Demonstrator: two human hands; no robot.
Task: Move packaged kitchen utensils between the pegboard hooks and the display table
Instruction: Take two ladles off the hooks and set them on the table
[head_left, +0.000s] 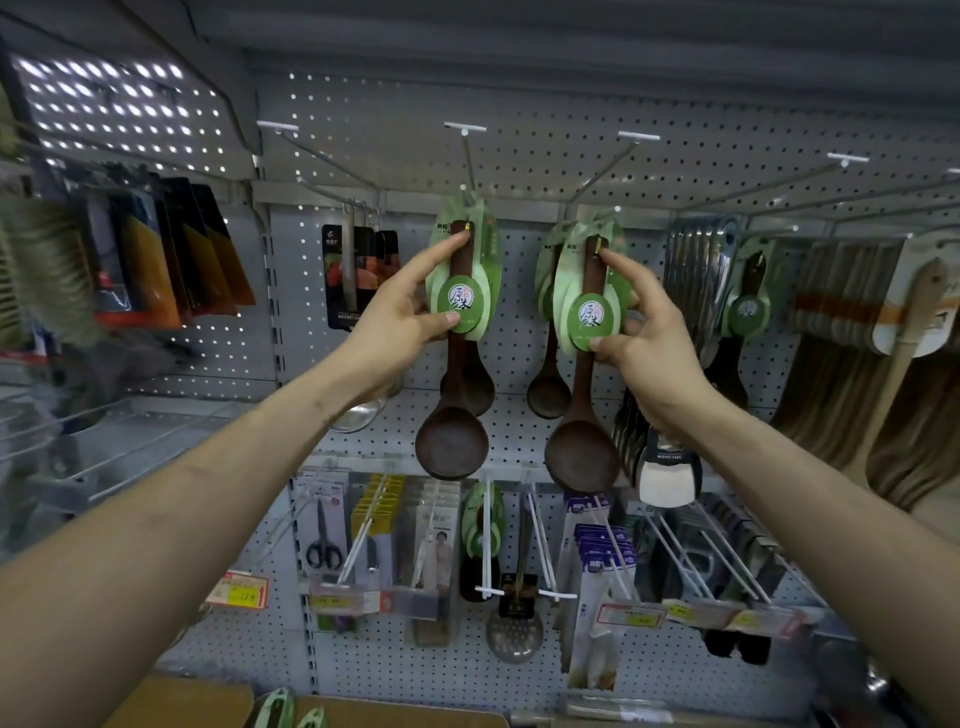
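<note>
Left hand (400, 322) pinched the left spoon (452, 441) by its green card (485, 275); right hand (649, 338) pinched the right spoon (582, 457) likewise. The 2 spoons hung side by side at the pegboard hooks (469, 156).

Shop aisle backed by a grey pegboard wall (727, 124) under a shaded overhang.
The perforated metal panels run the full width of the view. They are split by a horizontal rail (415, 197) and a slotted upright (269, 312) left of centre. A ribbed grey canopy (519, 31) caps the unit and leaves its top in shade. At upper left an angled side panel (119, 104) stands out, its holes showing as bright white dots. Below it, at the left edge, a wire shelf (119, 436) juts forward, blurred. Along the bottom edge lies a brown cardboard surface (176, 701). The light is cool and dull overall.
</note>
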